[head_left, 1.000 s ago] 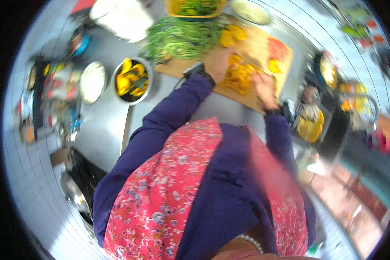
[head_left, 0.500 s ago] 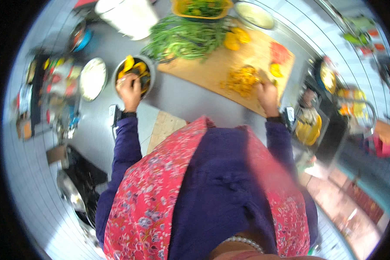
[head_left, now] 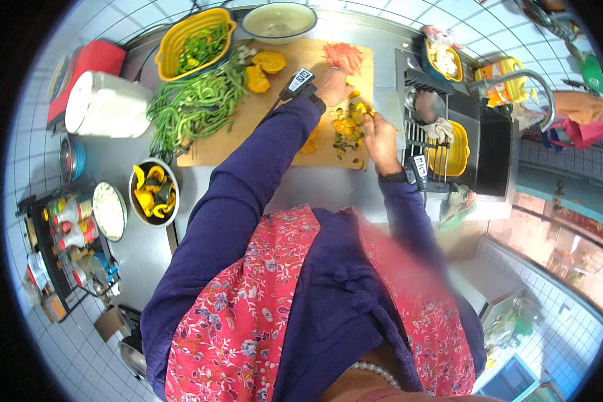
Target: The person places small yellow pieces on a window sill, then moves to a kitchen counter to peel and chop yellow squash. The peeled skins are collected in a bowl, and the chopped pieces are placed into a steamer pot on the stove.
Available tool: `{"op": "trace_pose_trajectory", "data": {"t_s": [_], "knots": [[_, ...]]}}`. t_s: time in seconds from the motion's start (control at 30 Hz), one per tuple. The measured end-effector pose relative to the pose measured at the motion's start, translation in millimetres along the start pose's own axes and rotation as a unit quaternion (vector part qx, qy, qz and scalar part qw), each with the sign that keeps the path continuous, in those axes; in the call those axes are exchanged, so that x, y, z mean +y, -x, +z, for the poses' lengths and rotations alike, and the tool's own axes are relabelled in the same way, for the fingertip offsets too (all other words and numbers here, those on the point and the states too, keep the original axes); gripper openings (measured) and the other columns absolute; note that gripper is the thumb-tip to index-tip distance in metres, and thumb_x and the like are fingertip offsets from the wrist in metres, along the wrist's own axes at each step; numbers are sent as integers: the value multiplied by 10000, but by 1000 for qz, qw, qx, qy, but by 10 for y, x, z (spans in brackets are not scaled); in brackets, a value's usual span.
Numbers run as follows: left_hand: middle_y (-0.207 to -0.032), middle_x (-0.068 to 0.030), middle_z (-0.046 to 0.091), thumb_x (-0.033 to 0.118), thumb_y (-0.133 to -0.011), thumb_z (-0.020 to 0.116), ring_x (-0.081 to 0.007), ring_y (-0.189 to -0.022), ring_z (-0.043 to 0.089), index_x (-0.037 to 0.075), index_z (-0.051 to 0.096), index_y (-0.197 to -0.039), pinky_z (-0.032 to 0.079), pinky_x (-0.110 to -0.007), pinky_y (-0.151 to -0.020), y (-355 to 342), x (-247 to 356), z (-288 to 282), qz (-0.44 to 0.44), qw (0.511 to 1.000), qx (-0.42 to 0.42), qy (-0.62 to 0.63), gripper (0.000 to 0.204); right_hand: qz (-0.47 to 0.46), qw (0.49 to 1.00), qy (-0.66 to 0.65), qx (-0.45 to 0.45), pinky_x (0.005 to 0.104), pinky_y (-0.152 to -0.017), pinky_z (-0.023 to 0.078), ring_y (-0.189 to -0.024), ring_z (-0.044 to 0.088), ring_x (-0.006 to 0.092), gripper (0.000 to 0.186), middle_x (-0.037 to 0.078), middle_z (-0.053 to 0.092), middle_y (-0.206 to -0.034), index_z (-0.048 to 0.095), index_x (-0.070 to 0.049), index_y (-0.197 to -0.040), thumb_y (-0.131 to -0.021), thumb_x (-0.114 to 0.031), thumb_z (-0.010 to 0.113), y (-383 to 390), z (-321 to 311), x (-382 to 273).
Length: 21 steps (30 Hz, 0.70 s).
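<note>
Scattered yellow, green-rinded squash pieces [head_left: 346, 126]

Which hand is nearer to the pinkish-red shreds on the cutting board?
Left. The left hand is just on the near side of the shreds; the right hand is farther, lower right, beside the chopped pieces.

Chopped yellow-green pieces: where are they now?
In the head view, the chopped pieces lie on the cutting board, toward its right end, left of the right hand.

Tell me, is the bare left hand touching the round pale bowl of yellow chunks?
Apart: the head view shows the left hand over the tan wooden board, with grey metal counter separating it from the bowl.
</note>
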<state>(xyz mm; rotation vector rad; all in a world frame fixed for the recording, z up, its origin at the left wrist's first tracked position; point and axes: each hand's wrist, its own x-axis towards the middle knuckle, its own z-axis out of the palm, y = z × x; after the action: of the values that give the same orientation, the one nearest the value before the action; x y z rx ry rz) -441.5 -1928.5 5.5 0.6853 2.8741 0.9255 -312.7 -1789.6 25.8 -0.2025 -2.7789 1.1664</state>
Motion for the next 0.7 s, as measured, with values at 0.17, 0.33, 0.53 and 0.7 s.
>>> {"op": "trace_pose_trajectory", "data": {"t_s": [0.17, 0.33, 0.53, 0.7], "knots": [[-909, -224, 614, 164, -728, 664, -360, -878, 596, -6, 565, -987, 476, -417, -754, -32, -117, 306, 24, 998, -8, 62, 325, 8, 1000, -6, 4, 481, -578, 447, -667, 563, 452, 242, 272, 554, -666, 560, 24, -809, -897, -194, 503, 36, -28, 89], [-840, -122, 600, 75, -743, 640, -233, -775, 600, -1, 534, -965, 488, -327, -640, 274, -176, 224, -62, 957, 29, 282, 257, -7, 1000, -2, 21, 487, -568, 446, -639, 565, 445, 241, 262, 555, -638, 561, 19, -805, -897, -196, 507, -21, 64, -45], [-1005, -75, 558, 4, -776, 555, -153, -841, 576, 24, 511, -1110, 511, -331, -743, 716, -95, -163, -145, 801, -143, 564, 338, -98, 993, 53, 46, 493, -526, 448, -557, 571, 413, 251, 230, 554, -581, 539, -8, -787, -901, -229, 501, -27, 227, -373], [-1028, -66, 573, 143, -889, 509, -166, -851, 579, 56, 523, -1077, 470, -317, -622, 977, -14, -309, -169, 541, -58, 822, 208, -167, 978, 115, 47, 483, -512, 449, -534, 578, 387, 217, 196, 557, -551, 507, -33, -790, -894, -223, 506, -20, 329, -605]]}}
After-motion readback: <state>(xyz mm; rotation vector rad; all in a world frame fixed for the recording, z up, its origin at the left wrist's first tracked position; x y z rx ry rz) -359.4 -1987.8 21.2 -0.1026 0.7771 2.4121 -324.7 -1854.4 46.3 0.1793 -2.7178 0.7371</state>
